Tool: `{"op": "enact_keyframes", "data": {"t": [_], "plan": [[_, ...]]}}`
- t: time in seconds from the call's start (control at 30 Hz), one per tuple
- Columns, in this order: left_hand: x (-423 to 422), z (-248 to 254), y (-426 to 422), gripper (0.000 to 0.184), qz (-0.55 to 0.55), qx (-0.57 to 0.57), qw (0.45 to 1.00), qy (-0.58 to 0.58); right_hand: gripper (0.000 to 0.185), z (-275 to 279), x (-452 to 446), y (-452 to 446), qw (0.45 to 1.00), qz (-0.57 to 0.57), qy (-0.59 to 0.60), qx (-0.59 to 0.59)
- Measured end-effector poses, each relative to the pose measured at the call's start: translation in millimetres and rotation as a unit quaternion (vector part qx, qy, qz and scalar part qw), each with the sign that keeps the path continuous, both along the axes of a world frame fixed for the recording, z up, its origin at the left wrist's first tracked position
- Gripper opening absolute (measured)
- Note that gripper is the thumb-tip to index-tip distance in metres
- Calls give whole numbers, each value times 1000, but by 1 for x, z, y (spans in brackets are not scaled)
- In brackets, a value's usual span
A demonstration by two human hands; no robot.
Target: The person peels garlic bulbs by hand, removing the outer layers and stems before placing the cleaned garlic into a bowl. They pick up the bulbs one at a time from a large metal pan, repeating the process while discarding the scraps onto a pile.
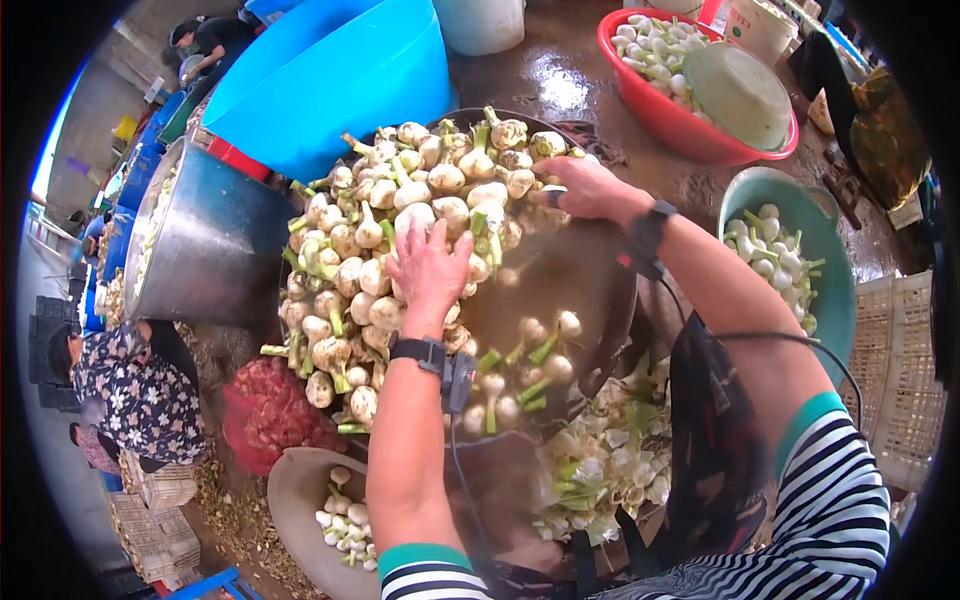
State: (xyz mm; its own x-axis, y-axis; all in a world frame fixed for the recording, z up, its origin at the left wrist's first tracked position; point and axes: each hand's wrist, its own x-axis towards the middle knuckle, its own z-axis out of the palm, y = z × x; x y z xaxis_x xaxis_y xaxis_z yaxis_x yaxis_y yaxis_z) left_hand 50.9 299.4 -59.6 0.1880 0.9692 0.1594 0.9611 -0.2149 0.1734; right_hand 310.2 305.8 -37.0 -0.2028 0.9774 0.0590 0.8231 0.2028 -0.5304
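Fresh garlic bulbs (352, 278) with short green stems are heaped in a wide round tub (622, 300) of murky water. My left hand (432, 268) lies on the heap, fingers spread over the bulbs and gripping none that I can see. At the tub's far right rim, my right hand (590, 188) reaches onto the pile's edge. Its thumb and fingers look apart, and a dark band shows on one finger. Several loose garlic bulbs (530, 370) float nearer me. Peeled skins and leaf scraps (605, 450) lie close to my lap.
Beyond the heap stands a large blue tub (330, 85), with a metal vat (205, 235) to its left. A red basin (640, 105) and green tub (840, 290) hold cleaned bulbs at right. A grey basin (300, 510) and red net sack (275, 415) sit front left. Other people work at left.
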Motion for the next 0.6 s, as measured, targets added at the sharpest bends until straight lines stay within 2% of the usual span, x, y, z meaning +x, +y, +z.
{"op": "enact_keyframes", "data": {"t": [0.07,0.1,0.13,0.2,0.27,0.3,0.33,0.37,0.4,0.5,0.53,0.57,0.6], "plan": [[12,-8,2,67,4,-13,999,36,69,-17,-11,22,995,-25,20,-90],[17,-8,0,71,6,-21,998,54,82,-26,-15,25,993,-14,6,-114],[19,-8,-4,74,8,-29,997,74,86,-23,-23,21,988,-38,-33,-144],[19,-7,-22,78,-34,-26,993,106,86,-14,-25,4,984,-33,22,-172],[30,7,-53,75,-114,-151,972,137,83,-14,-24,-20,986,-21,41,-158],[37,-1,-73,74,-139,-180,963,142,90,-8,-23,-28,965,-12,88,-248],[42,-13,-87,74,-165,-208,953,148,84,-32,-17,-39,983,43,59,-169],[42,-22,-91,73,-168,-235,952,101,81,-54,-13,-46,991,68,30,-108],[44,-25,-97,72,-170,-264,948,53,79,-49,-17,-55,994,95,0,-48],[31,-28,-104,65,-166,-389,897,-129,76,-25,-23,-81,978,115,-49,-166],[25,-21,-102,62,-161,-428,868,-193,74,-37,-25,-90,971,158,-88,-159],[17,-19,-110,49,-170,-362,883,-244,73,-56,-23,-99,960,200,-128,-148],[9,-5,-114,44,-155,-300,901,-271,71,-67,-22,-105,947,238,-168,-137]]}}
